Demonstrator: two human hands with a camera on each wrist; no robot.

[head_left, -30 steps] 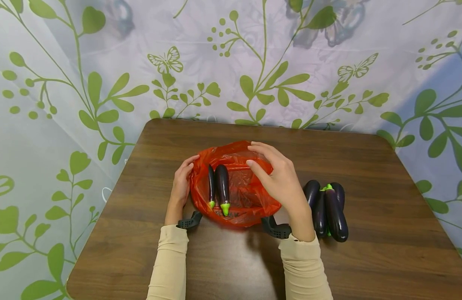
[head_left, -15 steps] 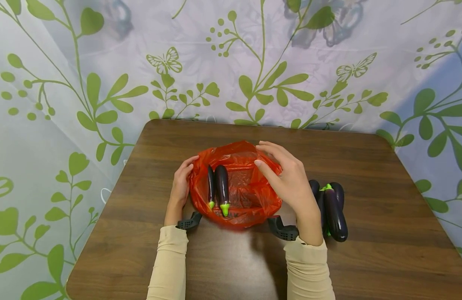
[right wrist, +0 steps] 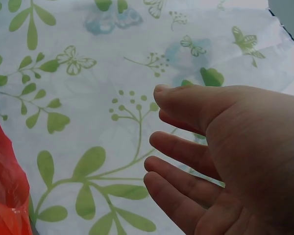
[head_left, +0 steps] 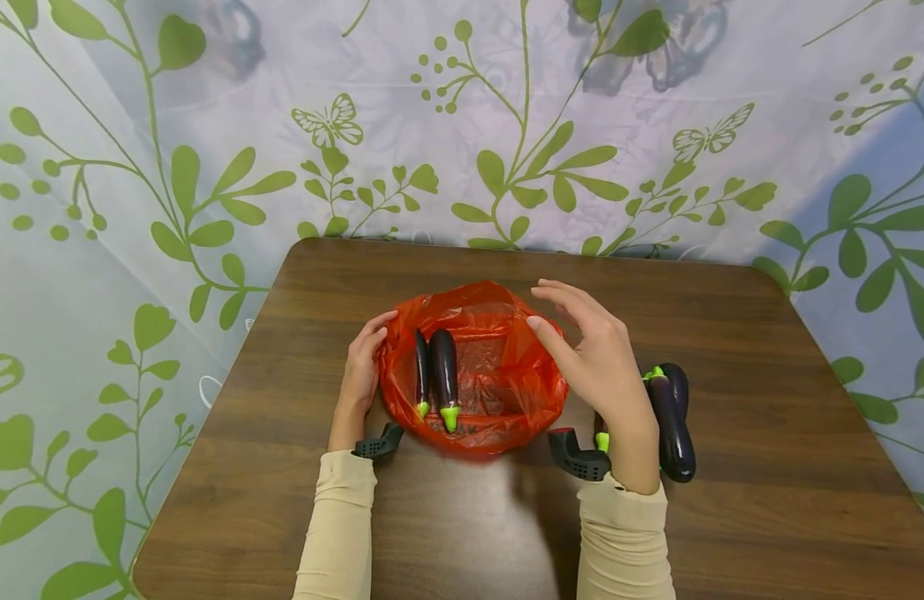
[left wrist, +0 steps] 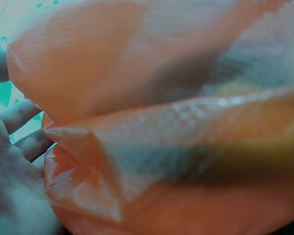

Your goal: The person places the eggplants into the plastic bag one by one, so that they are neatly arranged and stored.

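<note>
A red plastic bag (head_left: 491, 375) stands with its mouth spread wide on the table. Two dark purple eggplants lie inside it, a slim-looking one (head_left: 422, 371) beside a fuller one (head_left: 444, 367), green stem ends toward the front. My left hand (head_left: 360, 371) rests against the bag's left outer side; in the left wrist view its fingers touch the crumpled film (left wrist: 83, 181). Just right of the bag my right hand (head_left: 600, 358) hovers with spread fingers and holds nothing. Farther right lie more eggplants (head_left: 671, 425), partly hidden behind my right hand and wrist.
The brown wooden table (head_left: 769, 358) stands against a white cloth (head_left: 402, 150) printed with green leaves and butterflies. Black camera mounts (head_left: 577, 457) sit at both wrists.
My right hand has moved right, away from over the bag's right rim, and now covers part of the eggplant pile. The left hand and the two eggplants in the bag stay put.
</note>
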